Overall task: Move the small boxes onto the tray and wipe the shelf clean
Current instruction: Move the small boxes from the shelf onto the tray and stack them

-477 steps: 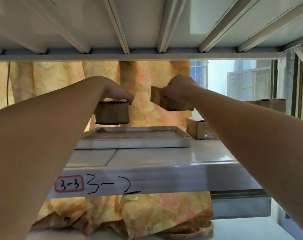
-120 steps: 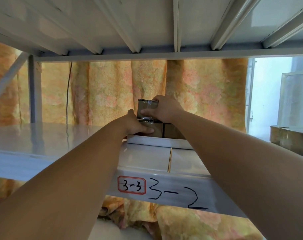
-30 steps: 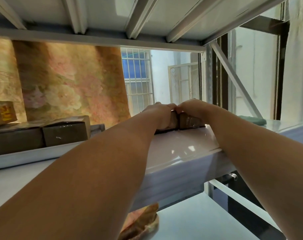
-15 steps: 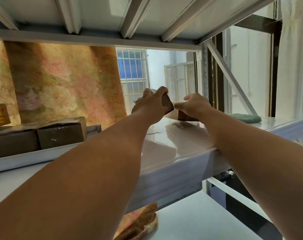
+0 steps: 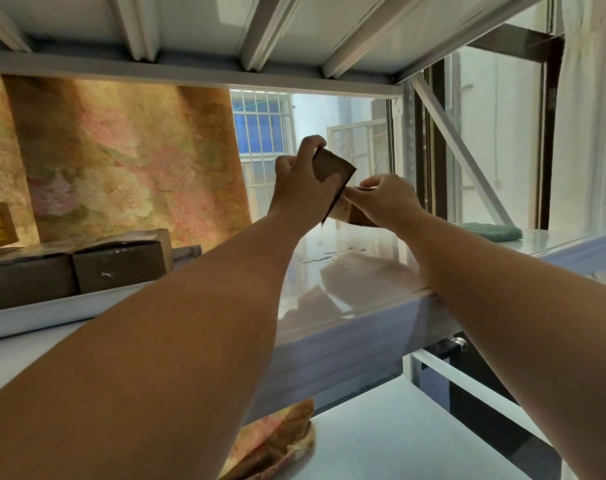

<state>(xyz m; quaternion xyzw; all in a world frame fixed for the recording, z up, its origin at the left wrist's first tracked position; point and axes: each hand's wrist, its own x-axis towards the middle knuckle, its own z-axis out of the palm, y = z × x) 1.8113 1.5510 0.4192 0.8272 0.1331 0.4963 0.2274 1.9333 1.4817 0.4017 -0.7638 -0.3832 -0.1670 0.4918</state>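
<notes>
My left hand [image 5: 299,188] grips a small brown box [image 5: 332,171], tilted and lifted above the white shelf [image 5: 350,289]. Just to its right, my right hand [image 5: 386,202] holds a second small brown box [image 5: 351,213], raised a little off the shelf and mostly hidden by my fingers. At the left, the white tray [image 5: 52,311] carries several brown boxes [image 5: 121,261]. A few water drops [image 5: 324,256] lie on the shelf below the two held boxes.
A green cloth [image 5: 488,232] lies on the shelf at the far right. A floral curtain [image 5: 121,161] hangs behind the tray. The upper shelf's ribs run close overhead. A diagonal brace [image 5: 457,150] crosses the rack's right end. A lower shelf [image 5: 398,434] sits below.
Both hands have lifted their boxes off the shelf. The left box has risen higher and tilted, and wet drops now show where the boxes stood.
</notes>
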